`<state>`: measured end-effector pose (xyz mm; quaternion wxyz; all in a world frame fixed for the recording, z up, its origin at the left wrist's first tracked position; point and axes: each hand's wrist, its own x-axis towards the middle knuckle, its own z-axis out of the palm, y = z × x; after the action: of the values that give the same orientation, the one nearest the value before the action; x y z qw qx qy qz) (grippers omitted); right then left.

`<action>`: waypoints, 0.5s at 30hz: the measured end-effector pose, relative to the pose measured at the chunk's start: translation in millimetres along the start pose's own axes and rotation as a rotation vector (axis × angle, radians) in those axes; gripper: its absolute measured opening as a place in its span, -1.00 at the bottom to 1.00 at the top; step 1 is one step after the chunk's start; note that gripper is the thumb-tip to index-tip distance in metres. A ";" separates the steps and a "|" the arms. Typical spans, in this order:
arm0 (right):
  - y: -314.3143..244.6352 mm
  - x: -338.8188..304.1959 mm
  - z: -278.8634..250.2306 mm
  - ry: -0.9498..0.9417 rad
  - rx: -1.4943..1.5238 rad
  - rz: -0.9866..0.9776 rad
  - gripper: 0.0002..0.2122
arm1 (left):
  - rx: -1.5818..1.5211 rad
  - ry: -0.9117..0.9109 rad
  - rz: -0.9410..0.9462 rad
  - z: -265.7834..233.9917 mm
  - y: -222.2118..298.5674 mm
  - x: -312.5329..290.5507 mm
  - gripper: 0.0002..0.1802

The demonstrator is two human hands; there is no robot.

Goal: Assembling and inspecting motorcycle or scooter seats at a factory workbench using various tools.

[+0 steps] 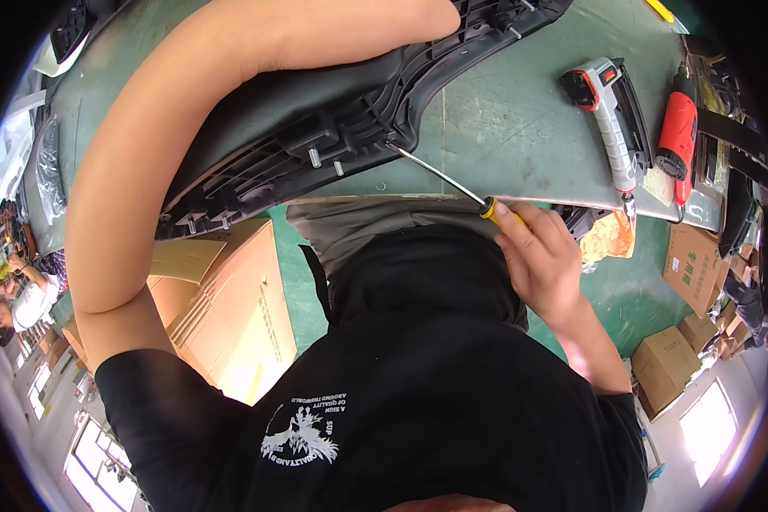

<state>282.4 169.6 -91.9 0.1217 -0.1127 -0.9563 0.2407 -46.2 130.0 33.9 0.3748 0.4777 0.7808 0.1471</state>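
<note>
A screwdriver point(442, 177) with a thin metal shaft and a yellow and black handle is held in my right hand point(544, 260), fingers closed round the handle. Its tip meets the ribbed edge of a large black plastic panel point(316, 102) on the table, beside a rib near the panel's bend. Several metal studs stick out along that edge. My left arm curves over the panel, and my left hand point(435, 19) lies across its far side at the top of the view. The fingers of that hand are cut off from sight, so their grip does not show.
On the green table point(512, 119) to the right lie a grey and red nail gun point(606, 115) and a red heat gun point(679, 128). Cardboard boxes point(239, 299) stand below the table edge at left, others at right point(667, 363). Another person point(32, 299) is far left.
</note>
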 end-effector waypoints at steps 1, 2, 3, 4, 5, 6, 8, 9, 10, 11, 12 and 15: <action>-0.4 -1.8 1.0 0.002 0.002 -0.003 -0.54 | -0.020 -0.011 -0.029 0.0 1.7 -0.8 -0.37; -1.5 -5.3 2.7 -0.040 0.330 0.228 -0.59 | -0.018 -0.008 -0.032 0.3 0.2 -1.6 -0.37; -2.5 -9.1 2.9 -0.080 0.651 0.464 -0.63 | -0.018 -0.016 -0.013 0.6 -2.5 -0.2 -0.37; -2.7 -11.0 2.5 -0.120 0.973 0.698 -0.68 | -0.019 -0.023 0.005 0.7 -3.6 1.2 -0.37; -1.1 -10.3 0.9 -0.116 0.970 0.699 -0.68 | -0.018 -0.022 0.010 0.5 -2.7 2.5 -0.37; 0.9 -7.7 -1.5 -0.181 1.007 0.730 -0.66 | -0.035 -0.037 0.000 -0.9 -2.1 1.8 -0.37; 2.4 -6.3 -1.2 -0.248 1.043 0.756 -0.64 | -0.051 -0.047 -0.011 -1.8 -3.9 1.0 -0.37; 3.0 -8.9 4.1 -0.218 1.010 0.691 -0.66 | -0.026 -0.008 0.044 0.9 -8.7 0.9 -0.37; 4.0 -10.2 8.1 -0.188 0.977 0.626 -0.67 | 0.000 0.032 0.097 1.8 -11.9 1.2 -0.37; 5.9 -9.5 9.3 -0.193 0.980 0.618 -0.67 | 0.001 0.038 0.091 0.5 -12.6 1.8 -0.37; 7.1 -8.3 7.8 -0.238 1.168 0.724 -0.69 | -0.035 0.005 0.086 -1.2 -13.2 3.0 -0.36; 6.5 -14.1 17.7 -0.262 1.519 0.869 -0.70 | -0.067 -0.026 0.101 -3.8 -21.7 9.3 -0.36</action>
<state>291.7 163.6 -112.7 -0.0491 -0.3263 -0.4172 0.8468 -65.1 127.6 19.6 0.3928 0.5054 0.7456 0.1856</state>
